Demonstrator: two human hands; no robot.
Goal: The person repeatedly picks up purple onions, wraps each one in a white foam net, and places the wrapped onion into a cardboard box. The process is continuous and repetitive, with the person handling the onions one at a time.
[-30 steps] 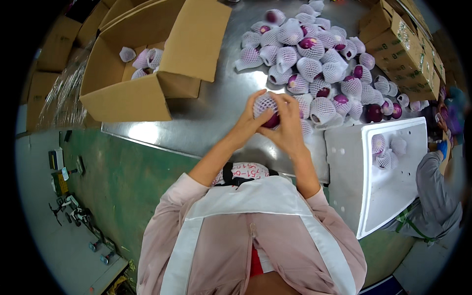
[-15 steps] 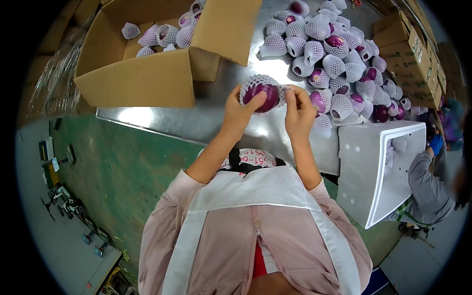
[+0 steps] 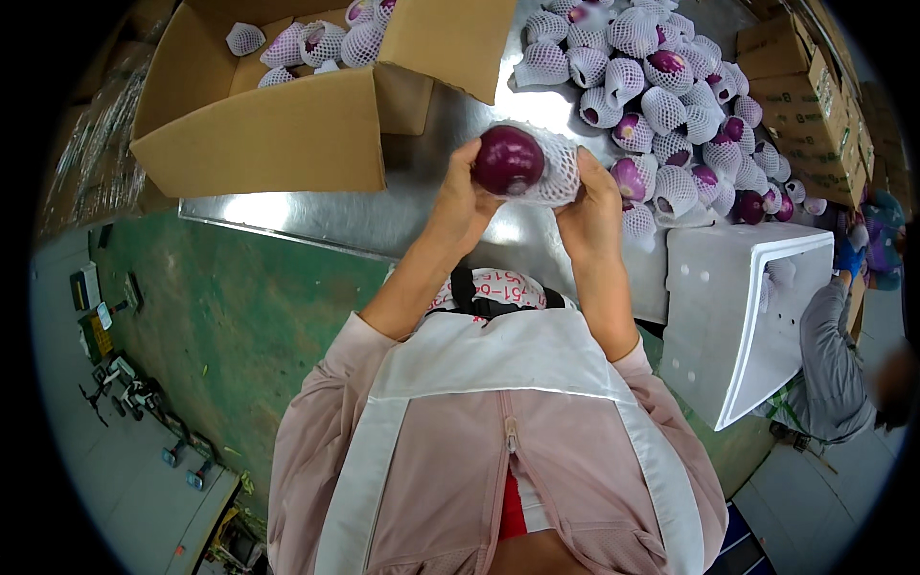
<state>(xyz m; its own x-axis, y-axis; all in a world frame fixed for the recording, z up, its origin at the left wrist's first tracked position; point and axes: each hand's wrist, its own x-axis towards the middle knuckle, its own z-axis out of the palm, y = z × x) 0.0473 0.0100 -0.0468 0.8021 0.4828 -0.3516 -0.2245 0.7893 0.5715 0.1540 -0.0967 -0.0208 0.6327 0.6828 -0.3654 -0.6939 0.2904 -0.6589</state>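
One glossy, round purple onion [image 3: 506, 159] in curled left fingers [image 3: 464, 165], white foam-net sleeve [image 3: 556, 171] in pinching right fingers [image 3: 593, 172], right of brown cardboard carton [image 3: 259, 139]. Probably firm, slippery; grip through sleeve.

A stainless-steel table [image 3: 321, 213] has a bright tabletop, with white glare from the light pooled near its front left corner and along its middle. Below its front edge spreads a scuffed, blotchy green floor [image 3: 240, 307], bordered well out past the left corner by a pale grey surface [image 3: 125, 508] with thin seams, floor or wall being hard to tell. Beyond the tabletop's left edge, clear plastic film [image 3: 91, 163] glints in the dimmer background.
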